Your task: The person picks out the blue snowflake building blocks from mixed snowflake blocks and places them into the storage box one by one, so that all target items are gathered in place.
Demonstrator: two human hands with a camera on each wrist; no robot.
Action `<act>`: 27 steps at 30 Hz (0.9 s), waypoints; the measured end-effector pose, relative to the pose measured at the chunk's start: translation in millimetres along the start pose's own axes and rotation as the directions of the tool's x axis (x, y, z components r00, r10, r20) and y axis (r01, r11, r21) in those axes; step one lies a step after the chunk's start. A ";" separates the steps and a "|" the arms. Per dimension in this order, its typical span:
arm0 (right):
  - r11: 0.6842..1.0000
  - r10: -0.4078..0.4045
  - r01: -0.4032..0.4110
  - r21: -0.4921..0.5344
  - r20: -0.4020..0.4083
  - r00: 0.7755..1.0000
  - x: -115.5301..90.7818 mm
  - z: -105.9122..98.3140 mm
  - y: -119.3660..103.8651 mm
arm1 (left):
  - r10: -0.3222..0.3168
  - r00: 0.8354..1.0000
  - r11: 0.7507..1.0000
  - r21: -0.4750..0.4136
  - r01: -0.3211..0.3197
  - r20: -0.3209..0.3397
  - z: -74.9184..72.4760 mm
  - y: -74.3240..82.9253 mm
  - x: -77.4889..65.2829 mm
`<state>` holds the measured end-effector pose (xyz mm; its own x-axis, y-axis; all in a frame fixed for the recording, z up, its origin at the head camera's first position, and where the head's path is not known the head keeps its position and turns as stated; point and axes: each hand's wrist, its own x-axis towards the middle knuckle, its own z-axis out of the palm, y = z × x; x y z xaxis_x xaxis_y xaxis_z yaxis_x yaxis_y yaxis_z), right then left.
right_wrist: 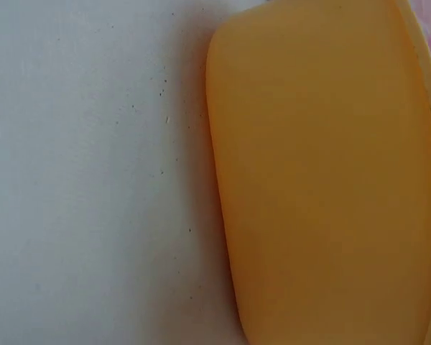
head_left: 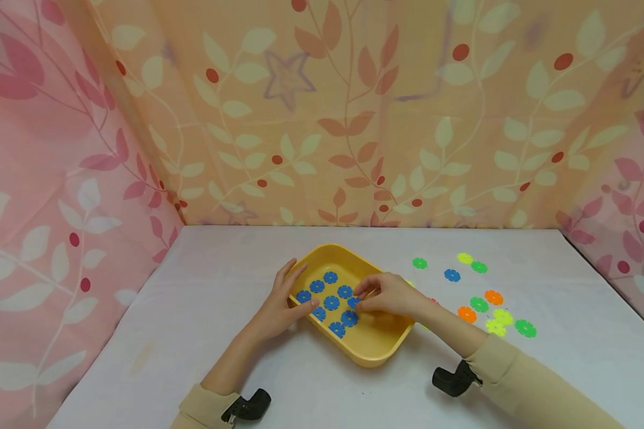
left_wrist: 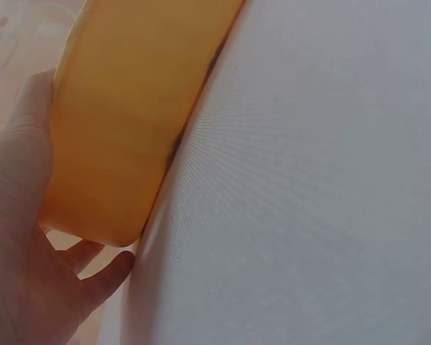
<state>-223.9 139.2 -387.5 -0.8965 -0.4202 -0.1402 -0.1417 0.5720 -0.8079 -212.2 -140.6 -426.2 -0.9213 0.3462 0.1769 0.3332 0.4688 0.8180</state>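
A yellow plastic tray [head_left: 372, 351] stands on the white table with several blue flower-shaped discs [head_left: 331, 302] laid out on its floor. My left hand [head_left: 279, 307] grips the tray's left corner, thumb over the rim and fingers along the outside. In the left wrist view that hand [left_wrist: 29, 237] holds the tray wall [left_wrist: 129, 122]. My right hand [head_left: 389, 295] reaches over the right rim into the tray. Its thumb and fingertips pinch a blue disc [head_left: 353, 303], partly covered by them. The right wrist view shows mostly the tray's outer wall [right_wrist: 330, 172].
Right of the tray, loose flower discs lie scattered: green [head_left: 526, 328], orange [head_left: 467, 314], yellow [head_left: 496, 327] and one blue [head_left: 452, 275]. A few more are partly hidden behind the right forearm. Patterned curtains [head_left: 354, 119] border the table's back and sides.
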 end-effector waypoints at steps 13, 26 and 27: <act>0.992 0.005 -0.012 -0.129 -0.053 0.999 -4.1 5.2 -0.2 | 0.008 1.000 1.000 -0.001 -0.008 -0.001 0.0 0.3 -1.4; 0.971 0.010 -0.031 -0.235 -0.088 0.996 -5.1 9.3 -3.8 | 0.002 1.000 1.000 0.005 -0.002 -0.001 0.0 0.9 -1.7; 0.970 0.012 -0.033 -0.241 -0.089 0.996 -5.1 9.7 -4.0 | 0.001 1.000 1.000 0.004 -0.001 -0.001 0.0 0.9 -1.7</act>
<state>-214.7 132.3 -389.1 -0.9318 -0.3494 -0.0984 -0.2092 0.7383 -0.6412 -210.4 -140.8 -425.8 -0.9210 0.3463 0.1782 0.3352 0.4719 0.8155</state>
